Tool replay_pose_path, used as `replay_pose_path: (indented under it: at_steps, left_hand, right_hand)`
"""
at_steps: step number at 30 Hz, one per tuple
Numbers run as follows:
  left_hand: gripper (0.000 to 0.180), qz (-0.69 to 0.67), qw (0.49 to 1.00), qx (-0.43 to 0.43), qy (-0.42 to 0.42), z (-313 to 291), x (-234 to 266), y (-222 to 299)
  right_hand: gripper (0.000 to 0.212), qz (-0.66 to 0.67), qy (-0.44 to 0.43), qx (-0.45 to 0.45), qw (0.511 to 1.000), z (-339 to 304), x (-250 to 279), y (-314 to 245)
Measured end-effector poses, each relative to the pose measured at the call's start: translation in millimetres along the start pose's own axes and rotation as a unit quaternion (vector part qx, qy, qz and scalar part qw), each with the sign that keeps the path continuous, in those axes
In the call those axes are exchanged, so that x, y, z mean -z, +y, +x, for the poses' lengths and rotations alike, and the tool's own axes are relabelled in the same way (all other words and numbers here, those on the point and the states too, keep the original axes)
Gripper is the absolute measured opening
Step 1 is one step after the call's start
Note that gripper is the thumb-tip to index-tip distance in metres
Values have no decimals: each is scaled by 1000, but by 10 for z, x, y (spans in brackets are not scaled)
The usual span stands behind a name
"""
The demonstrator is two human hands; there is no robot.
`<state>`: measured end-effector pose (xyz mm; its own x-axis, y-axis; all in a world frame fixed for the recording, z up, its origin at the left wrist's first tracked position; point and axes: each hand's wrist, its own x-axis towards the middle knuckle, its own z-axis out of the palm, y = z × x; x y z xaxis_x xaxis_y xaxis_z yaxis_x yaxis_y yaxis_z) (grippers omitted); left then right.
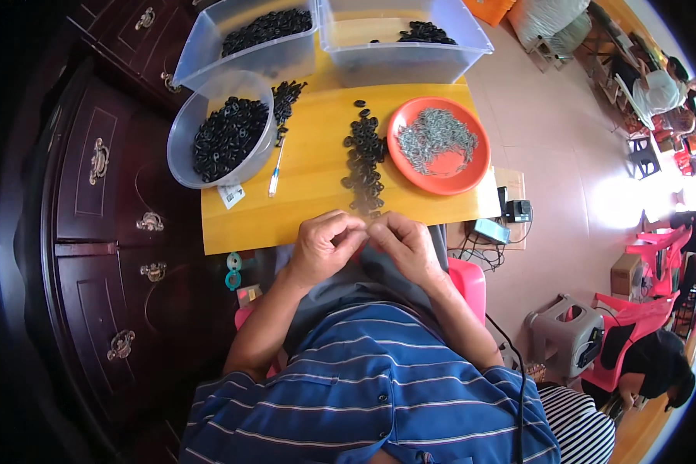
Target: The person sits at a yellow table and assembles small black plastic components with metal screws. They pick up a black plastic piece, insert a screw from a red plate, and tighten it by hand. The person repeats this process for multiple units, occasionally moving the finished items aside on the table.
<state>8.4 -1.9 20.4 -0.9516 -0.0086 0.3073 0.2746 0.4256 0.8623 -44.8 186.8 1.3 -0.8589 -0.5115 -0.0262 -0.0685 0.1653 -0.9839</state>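
My left hand (326,241) and my right hand (408,247) meet just off the near edge of the yellow table (317,174). Thumb and fingers are pinched together on both, and their tips nearly touch. Whatever they hold, if anything, is too small to make out. Beyond the fingertips runs a strip of small black oval pieces (366,147), the nearest of them blurred by glare. To its right sits an orange plate (479,168) with a heap of thin silvery metal pieces (435,133).
A clear round tub (179,147) of black pieces stands at the left, beside a pen (275,176) and a black pile (288,100). Two clear bins line the back. Dark cabinets (85,193) flank the left; a grey stool (561,329) and people are at the right.
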Motion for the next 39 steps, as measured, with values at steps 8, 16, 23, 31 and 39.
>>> replay_pose_path:
  at_steps: [8, 16, 23, 31, 39]
  left_hand:
    - [7, 47, 997, 21, 62, -55, 122, -168]
    - [7, 32, 997, 42, 63, -106, 122, -232]
    - [6, 37, 996, 55, 52, -122, 121, -247]
    - [5, 50, 995, 70, 49, -125, 133, -210]
    - [5, 56, 993, 90, 50, -137, 140, -235]
  right_hand:
    - [14, -258, 107, 73, 957, 108, 72, -1]
    - [17, -338, 122, 78, 930, 292, -68, 105]
    - [11, -354, 128, 111, 920, 317, -23, 96]
    - [14, -327, 132, 95, 931, 333, 3, 72]
    - [11, -357, 115, 94, 922, 341, 42, 57]
